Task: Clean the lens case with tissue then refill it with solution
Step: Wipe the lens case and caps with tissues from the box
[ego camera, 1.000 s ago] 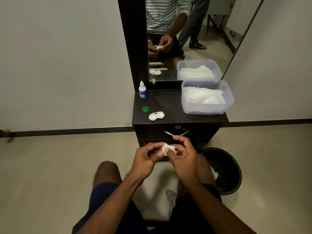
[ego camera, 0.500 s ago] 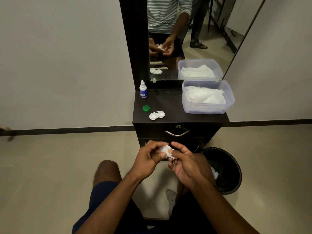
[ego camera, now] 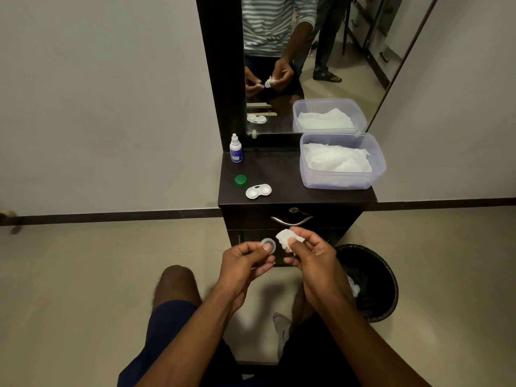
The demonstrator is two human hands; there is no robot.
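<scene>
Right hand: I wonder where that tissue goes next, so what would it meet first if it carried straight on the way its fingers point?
Probably the cabinet front, near the drawer handle; the right hand with its tissue points up and forward there, though depth is unclear.

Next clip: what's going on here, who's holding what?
A seated person is cleaning contact lens gear. The left hand pinches a small round cap; the right hand holds a wad of tissue just beside it. The open lens case, a green cap and the solution bottle wait on the dark cabinet.
</scene>
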